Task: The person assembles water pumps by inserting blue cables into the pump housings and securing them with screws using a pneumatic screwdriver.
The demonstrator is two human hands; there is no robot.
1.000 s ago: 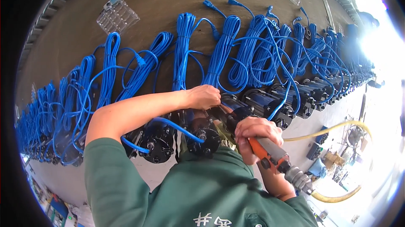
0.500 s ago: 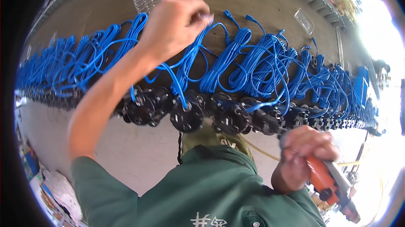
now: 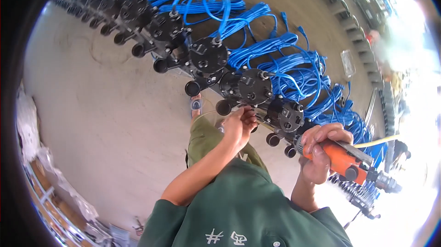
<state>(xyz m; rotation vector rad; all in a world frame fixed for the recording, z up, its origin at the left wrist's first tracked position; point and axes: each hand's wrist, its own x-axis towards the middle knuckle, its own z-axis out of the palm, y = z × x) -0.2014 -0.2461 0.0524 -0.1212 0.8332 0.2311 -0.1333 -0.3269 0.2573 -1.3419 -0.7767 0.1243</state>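
My right hand point(image 3: 327, 146) is wrapped round an orange power screwdriver point(image 3: 342, 160), whose grey front end points left at the row of black units. Fingers curled and pressed together, my left hand point(image 3: 242, 122) is at the near side of a black round pump-like unit point(image 3: 250, 86); whatever it pinches is too small or hidden to make out. Between my two hands stands another black unit point(image 3: 288, 115) with a round screwed cap. A further unit point(image 3: 208, 55) is up and left of my left hand. Blue cables run from the caps.
Bundled blue cables point(image 3: 264, 47) lie on the brown table point(image 3: 317, 22) behind the units. A clear plastic tray point(image 3: 347, 63) is at the far right. A yellow hose point(image 3: 376, 141) runs behind the screwdriver. Short black side pipes point(image 3: 193, 88) stick out over the pale floor point(image 3: 115, 104).
My left hand has come down from above the cables to the near side of the units. The view has turned, so the row now slopes down to the right. My right hand keeps the screwdriver.
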